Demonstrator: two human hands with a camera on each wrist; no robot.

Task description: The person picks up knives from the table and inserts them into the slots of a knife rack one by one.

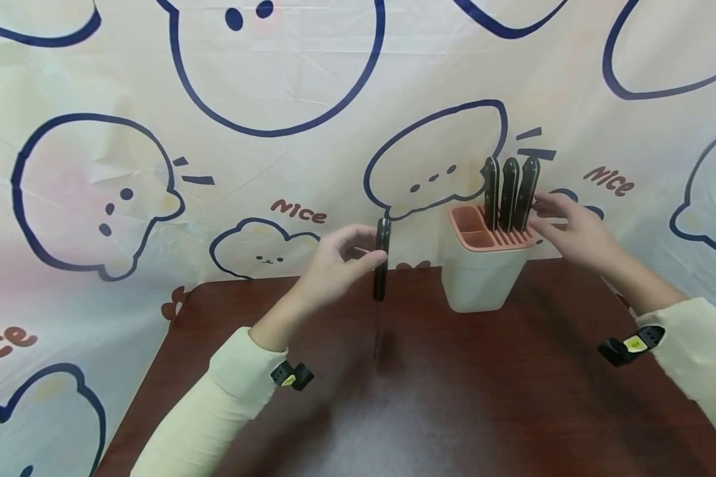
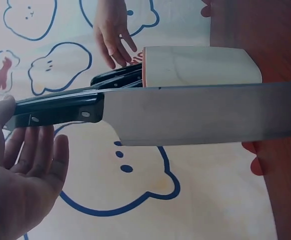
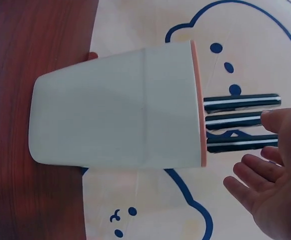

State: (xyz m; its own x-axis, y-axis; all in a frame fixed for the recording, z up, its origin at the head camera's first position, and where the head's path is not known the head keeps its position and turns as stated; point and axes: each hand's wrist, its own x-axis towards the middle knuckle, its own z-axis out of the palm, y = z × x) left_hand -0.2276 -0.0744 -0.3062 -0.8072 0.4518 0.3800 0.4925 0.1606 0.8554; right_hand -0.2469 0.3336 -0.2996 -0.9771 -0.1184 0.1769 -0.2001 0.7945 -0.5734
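Observation:
My left hand (image 1: 340, 262) pinches the black riveted handle of a cleaver (image 2: 200, 115) between thumb and fingers. The cleaver hangs blade down over the table, left of the knife block (image 1: 483, 281), and its broad blade shows edge-on in the head view. Three black-handled knives (image 1: 509, 195) stand in the slots of the block, their blades hidden inside. Beside the rightmost handle is my right hand (image 1: 579, 228), fingers loosely bent and spread, gripping nothing. In the right wrist view its fingertips (image 3: 235, 180) lie close to the handles.
The pale block has a pink top (image 1: 470, 225) with open compartments at its left and narrow slots at its right. It stands near the back of the dark red-brown table (image 1: 429, 397). A cartoon-printed cloth (image 1: 310, 165) hangs right behind the table.

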